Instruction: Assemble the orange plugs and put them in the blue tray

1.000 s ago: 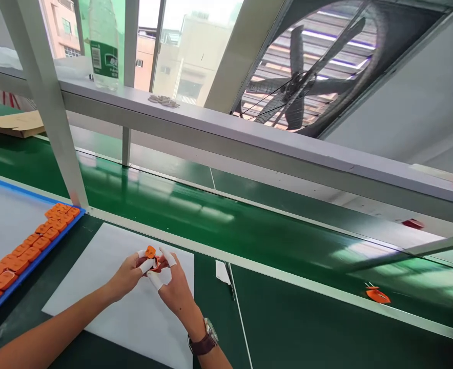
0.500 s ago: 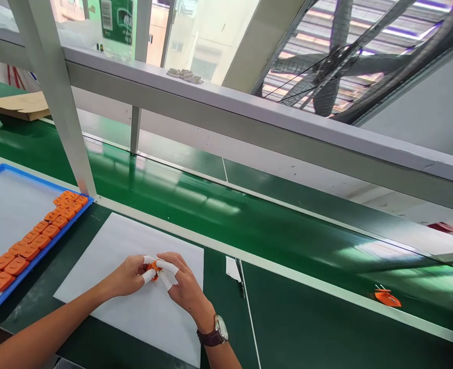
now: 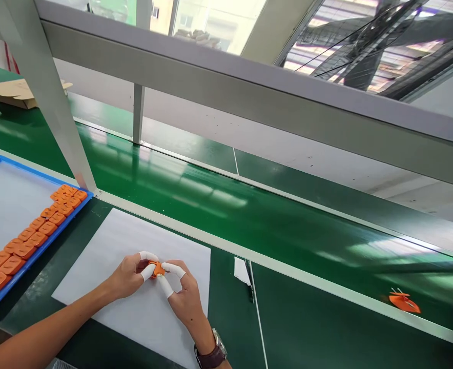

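Over the white sheet (image 3: 134, 318), a small orange piece (image 3: 158, 268) is held between my two hands. My left hand (image 3: 132, 274) pinches it from the left, with white finger cots on the thumb and forefinger. From the other side, my right hand (image 3: 186, 294) has its thumb and forefinger, in white cots too, against the piece's right edge. The fingers hide part of the piece, and its exact kind cannot be made out. On the left, a blue-rimmed tray (image 3: 3, 166) carries rows of orange square pieces (image 3: 24, 250).
A green conveyor belt (image 3: 196, 189) runs behind the table, with an orange scrap (image 3: 404, 301) lying on it at right. Beside the sheet lie a white paper scrap (image 3: 242, 270) and a dark thin tool (image 3: 250, 287). A grey metal post (image 3: 63, 118) rises by the tray.
The view has tilted down somewhat. My right thumb and forefinger have spread wider, and more of the orange piece shows between my hands.
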`<state>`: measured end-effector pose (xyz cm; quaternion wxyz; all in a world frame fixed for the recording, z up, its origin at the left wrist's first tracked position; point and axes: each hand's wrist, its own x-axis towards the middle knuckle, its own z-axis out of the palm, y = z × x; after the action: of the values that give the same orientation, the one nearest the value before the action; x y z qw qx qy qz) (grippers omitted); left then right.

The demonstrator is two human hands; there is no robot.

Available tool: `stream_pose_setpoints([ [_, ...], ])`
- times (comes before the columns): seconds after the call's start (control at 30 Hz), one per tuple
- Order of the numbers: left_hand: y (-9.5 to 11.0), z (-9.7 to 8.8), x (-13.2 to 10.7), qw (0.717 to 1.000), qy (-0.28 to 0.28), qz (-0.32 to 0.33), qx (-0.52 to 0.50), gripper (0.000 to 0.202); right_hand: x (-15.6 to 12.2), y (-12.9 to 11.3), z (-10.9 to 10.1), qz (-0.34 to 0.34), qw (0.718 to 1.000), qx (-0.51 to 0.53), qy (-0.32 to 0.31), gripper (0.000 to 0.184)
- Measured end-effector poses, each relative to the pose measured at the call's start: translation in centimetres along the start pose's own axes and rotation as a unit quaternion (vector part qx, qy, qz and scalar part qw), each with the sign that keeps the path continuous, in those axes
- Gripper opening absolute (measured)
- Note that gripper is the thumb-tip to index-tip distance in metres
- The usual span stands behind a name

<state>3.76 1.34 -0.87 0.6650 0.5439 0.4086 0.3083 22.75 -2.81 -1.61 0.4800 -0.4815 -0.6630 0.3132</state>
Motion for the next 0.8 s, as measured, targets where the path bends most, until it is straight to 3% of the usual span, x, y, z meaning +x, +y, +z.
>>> stream_pose_setpoints([
  [0.17, 0.3, -0.8, 0.4, 0.995, -0.051, -0.027, -0.077, 0.037, 0.1, 0.5, -0.4, -0.03, 0.999, -0.02, 0.015, 0.033],
  [0.33, 0.2, -0.7, 0.6, 0.998, -0.04, -0.039, -0.037, 0.038, 0.1, 0.7, 0.0, -0.07, 0.997, -0.015, 0.006, 0.043],
  [0.5, 0.3, -0.6, 0.4, 0.997, -0.061, -0.008, 0.044, 0.039, 0.0, 0.9, 0.5, -0.034, 0.999, 0.03, -0.004, 0.035],
  [0.8, 0.2, -0.3, 0.1, 0.999, -0.033, 0.011, 0.039, 0.035, 0.2, 0.6, 0.7, 0.05, 0.994, 0.096, -0.014, 0.021],
])
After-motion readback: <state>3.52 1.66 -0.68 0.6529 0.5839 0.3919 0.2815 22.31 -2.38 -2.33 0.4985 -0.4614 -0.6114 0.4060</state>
